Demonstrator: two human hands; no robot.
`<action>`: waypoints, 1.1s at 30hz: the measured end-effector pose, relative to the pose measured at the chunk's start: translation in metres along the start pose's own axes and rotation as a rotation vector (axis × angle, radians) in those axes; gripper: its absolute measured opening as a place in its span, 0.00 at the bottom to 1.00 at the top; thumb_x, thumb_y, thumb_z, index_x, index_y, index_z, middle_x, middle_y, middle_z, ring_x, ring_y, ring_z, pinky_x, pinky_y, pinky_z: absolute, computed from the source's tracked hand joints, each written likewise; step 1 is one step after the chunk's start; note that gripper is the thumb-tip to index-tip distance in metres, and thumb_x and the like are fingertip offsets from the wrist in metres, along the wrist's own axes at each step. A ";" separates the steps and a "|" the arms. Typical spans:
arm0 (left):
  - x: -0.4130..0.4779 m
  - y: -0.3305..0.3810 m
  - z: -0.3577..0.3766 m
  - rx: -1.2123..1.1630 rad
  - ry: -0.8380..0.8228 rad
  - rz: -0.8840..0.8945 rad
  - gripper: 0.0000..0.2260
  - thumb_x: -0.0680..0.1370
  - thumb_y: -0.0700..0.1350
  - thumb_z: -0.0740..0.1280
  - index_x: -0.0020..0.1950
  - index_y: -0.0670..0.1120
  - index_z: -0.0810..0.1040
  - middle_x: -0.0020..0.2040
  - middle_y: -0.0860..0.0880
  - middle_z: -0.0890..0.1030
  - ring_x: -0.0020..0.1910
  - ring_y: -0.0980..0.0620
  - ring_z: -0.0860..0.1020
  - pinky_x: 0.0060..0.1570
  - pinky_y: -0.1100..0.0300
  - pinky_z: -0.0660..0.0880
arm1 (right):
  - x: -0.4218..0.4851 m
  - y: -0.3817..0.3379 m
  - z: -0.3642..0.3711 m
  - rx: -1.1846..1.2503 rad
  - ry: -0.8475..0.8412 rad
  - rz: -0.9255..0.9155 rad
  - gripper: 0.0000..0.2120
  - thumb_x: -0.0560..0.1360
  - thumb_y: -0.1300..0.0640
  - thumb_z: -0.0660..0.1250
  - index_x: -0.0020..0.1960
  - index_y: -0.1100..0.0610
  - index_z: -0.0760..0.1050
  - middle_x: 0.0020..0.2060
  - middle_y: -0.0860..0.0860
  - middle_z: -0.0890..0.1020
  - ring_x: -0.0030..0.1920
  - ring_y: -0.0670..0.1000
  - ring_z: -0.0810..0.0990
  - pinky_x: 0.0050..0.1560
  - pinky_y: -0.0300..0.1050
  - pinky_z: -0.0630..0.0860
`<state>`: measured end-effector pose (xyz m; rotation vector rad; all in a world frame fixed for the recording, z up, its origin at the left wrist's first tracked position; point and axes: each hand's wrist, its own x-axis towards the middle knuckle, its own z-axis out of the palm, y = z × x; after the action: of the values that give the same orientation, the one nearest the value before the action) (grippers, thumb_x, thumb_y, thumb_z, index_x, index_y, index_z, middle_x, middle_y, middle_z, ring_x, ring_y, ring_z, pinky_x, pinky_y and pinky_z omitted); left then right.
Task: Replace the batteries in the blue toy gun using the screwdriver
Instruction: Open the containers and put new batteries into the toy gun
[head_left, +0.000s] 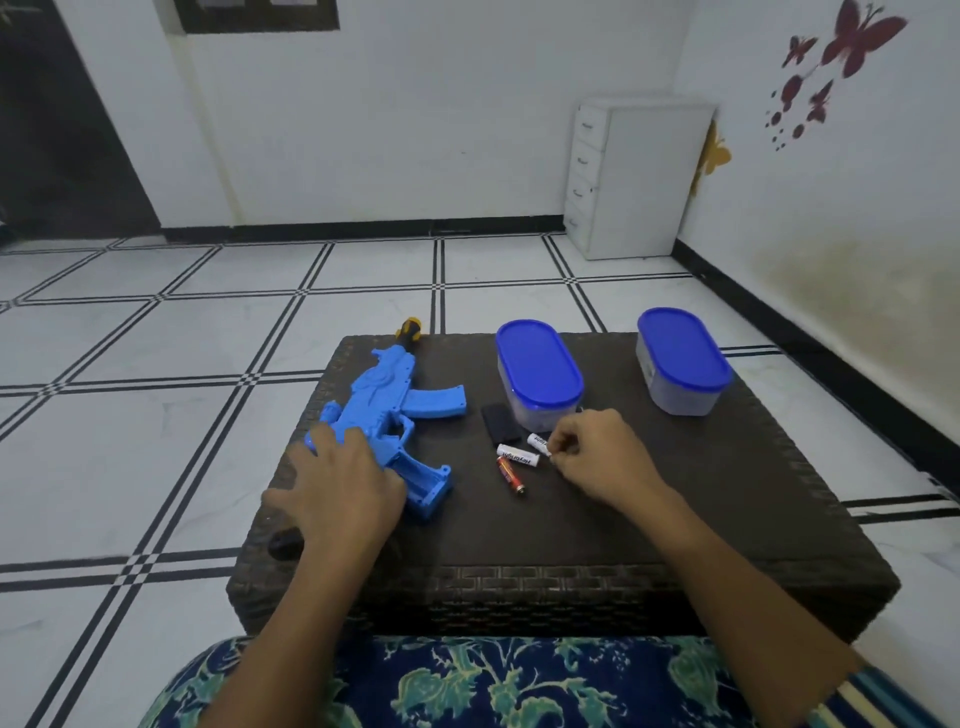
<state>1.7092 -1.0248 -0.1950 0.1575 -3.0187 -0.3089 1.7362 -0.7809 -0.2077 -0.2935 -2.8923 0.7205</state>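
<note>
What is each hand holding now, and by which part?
The right-hand grip pinches the farther white battery by its nearer end. The left-hand grip holds nothing; it rests flat on the blue toy gun.

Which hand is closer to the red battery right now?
Right. The right hand is just right of the red battery, pinching a white battery; the left hand rests on the blue toy gun, farther left.

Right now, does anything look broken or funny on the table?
Nothing looks broken. The blue toy gun has its grip end open, and a flat black piece, probably its cover, lies loose beside the nearer blue-lidded box. Batteries lie loose nearby.
</note>
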 end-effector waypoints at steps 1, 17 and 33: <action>-0.001 0.004 0.001 -0.030 0.042 0.039 0.15 0.75 0.48 0.62 0.61 0.49 0.71 0.66 0.46 0.66 0.64 0.43 0.64 0.56 0.39 0.65 | -0.001 0.000 -0.004 0.005 0.028 -0.004 0.04 0.73 0.59 0.71 0.46 0.53 0.83 0.42 0.47 0.83 0.43 0.47 0.80 0.47 0.47 0.81; 0.016 0.197 -0.003 -0.293 -0.044 1.138 0.15 0.79 0.47 0.63 0.65 0.46 0.76 0.69 0.49 0.74 0.68 0.51 0.71 0.64 0.56 0.68 | 0.001 0.138 -0.064 0.527 0.383 0.420 0.57 0.58 0.51 0.84 0.78 0.55 0.55 0.75 0.54 0.65 0.74 0.57 0.65 0.71 0.56 0.68; 0.029 0.308 0.033 0.246 -0.041 1.488 0.11 0.79 0.46 0.60 0.48 0.42 0.78 0.40 0.45 0.79 0.39 0.45 0.77 0.42 0.51 0.74 | 0.012 0.176 -0.058 0.603 0.297 0.198 0.37 0.59 0.56 0.83 0.66 0.52 0.73 0.55 0.46 0.80 0.55 0.47 0.79 0.50 0.31 0.74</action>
<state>1.6483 -0.7214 -0.1612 -1.8779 -2.3009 0.2114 1.7628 -0.5994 -0.2395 -0.5504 -2.2564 1.3946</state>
